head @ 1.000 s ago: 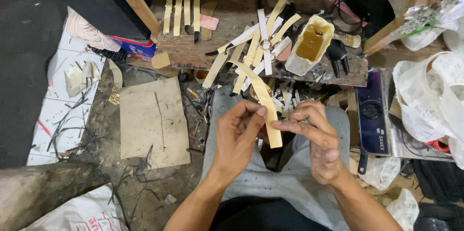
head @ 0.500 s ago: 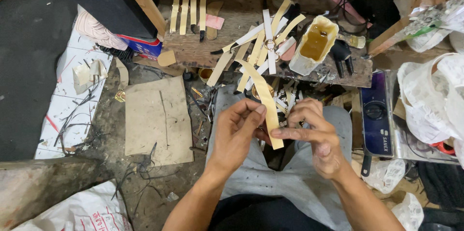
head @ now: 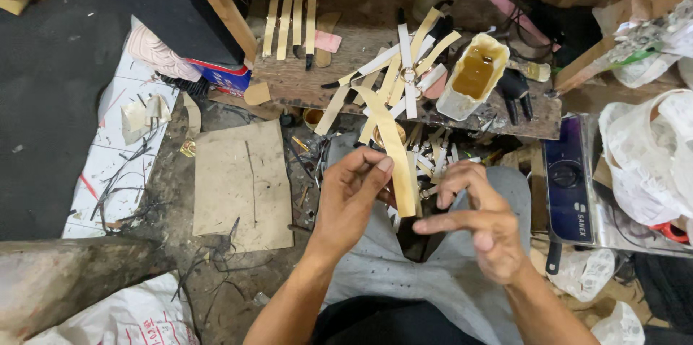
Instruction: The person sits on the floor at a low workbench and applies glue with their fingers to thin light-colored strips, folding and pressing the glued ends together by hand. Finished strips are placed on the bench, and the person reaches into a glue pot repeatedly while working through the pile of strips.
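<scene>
Left hand (head: 346, 197) pinches tan strip (head: 393, 146) – long axis runs up-left; right hand (head: 480, 222) loosely curled, empty, just right of its lower end.

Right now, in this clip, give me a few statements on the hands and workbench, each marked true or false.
1. The left hand pinches a tan strip. True.
2. The right hand grips a pair of scissors. False: it holds no tool; its fingers are spread beside the strip's lower end.
3. A cut-open white container of amber liquid sits on the wooden bench. True.
4. The flat cardboard sheet lies on the person's lap. False: it lies on the floor, on the left-hand side.
5. More tan strips lie on the bench. True.
</scene>
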